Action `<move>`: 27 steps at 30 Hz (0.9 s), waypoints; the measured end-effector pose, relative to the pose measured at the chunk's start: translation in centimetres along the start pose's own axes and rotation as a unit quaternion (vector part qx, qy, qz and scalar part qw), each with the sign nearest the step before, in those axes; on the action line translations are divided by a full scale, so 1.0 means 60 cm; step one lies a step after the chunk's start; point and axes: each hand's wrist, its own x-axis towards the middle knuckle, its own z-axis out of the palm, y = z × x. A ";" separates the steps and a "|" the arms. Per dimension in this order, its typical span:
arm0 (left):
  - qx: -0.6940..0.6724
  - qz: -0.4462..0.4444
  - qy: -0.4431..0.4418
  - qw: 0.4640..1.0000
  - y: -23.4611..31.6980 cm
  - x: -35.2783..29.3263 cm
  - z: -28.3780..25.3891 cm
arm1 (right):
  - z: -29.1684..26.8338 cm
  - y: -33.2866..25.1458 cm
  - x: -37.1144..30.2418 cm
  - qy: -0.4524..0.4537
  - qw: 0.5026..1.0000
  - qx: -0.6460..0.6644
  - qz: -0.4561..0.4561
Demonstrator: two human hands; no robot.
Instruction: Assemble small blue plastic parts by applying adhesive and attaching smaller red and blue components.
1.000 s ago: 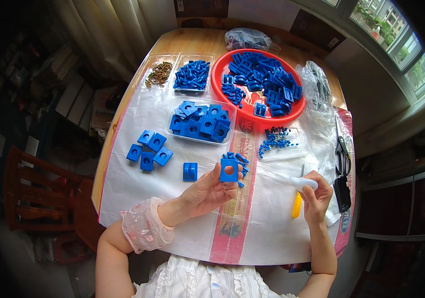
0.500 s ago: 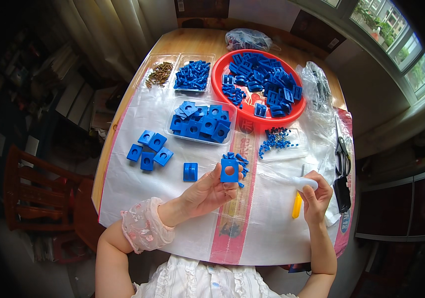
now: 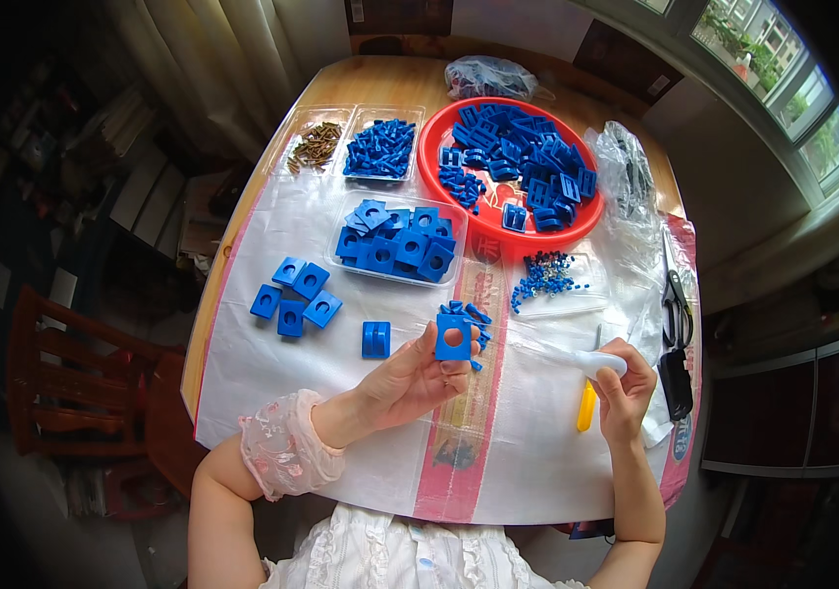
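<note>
My left hand (image 3: 395,388) is closed on a blue square plate (image 3: 456,353) with a round hole, pinching it upright between thumb and fingers. Behind that plate lies a small pile of slim blue plastic pieces (image 3: 478,316), partly hidden. A smooth white tool (image 3: 606,364) with a rounded end is gripped in my right hand (image 3: 626,398), its tapered, pale end directed left toward the plate but apart from it. Beside the right hand rests a yellow-handled screwdriver (image 3: 586,407). Left of my left hand sits a blue ridged block (image 3: 376,340), near several loose blue plates (image 3: 311,282).
A clear tray (image 3: 349,265) holds more blue plates. Farther back are a tray of brass-coloured screws (image 3: 314,147), a tray of slim blue pieces (image 3: 380,149) and a red basin (image 3: 426,157) of blue parts. Tiny blue bits (image 3: 545,276) and black scissors (image 3: 676,309) lie right.
</note>
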 end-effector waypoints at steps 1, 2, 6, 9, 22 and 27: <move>0.001 0.000 0.002 1.000 0.000 0.000 0.002 | 0.000 -0.001 0.000 0.000 1.000 0.002 0.003; 0.003 0.000 0.003 1.000 0.000 -0.001 0.002 | 0.000 0.000 0.000 0.001 1.000 0.000 -0.001; 0.009 0.001 0.009 1.000 0.000 -0.001 0.002 | -0.001 0.002 0.000 0.001 1.000 0.000 -0.002; 0.013 0.000 0.008 1.000 0.000 -0.002 0.002 | -0.002 0.002 0.000 0.000 1.000 0.001 -0.001; 0.015 0.002 0.015 1.000 0.000 -0.001 0.005 | 0.000 -0.001 0.001 0.000 1.000 0.011 -0.003; 0.015 -0.002 0.004 1.000 0.000 -0.001 0.003 | -0.001 0.002 0.002 -0.007 0.999 0.042 -0.004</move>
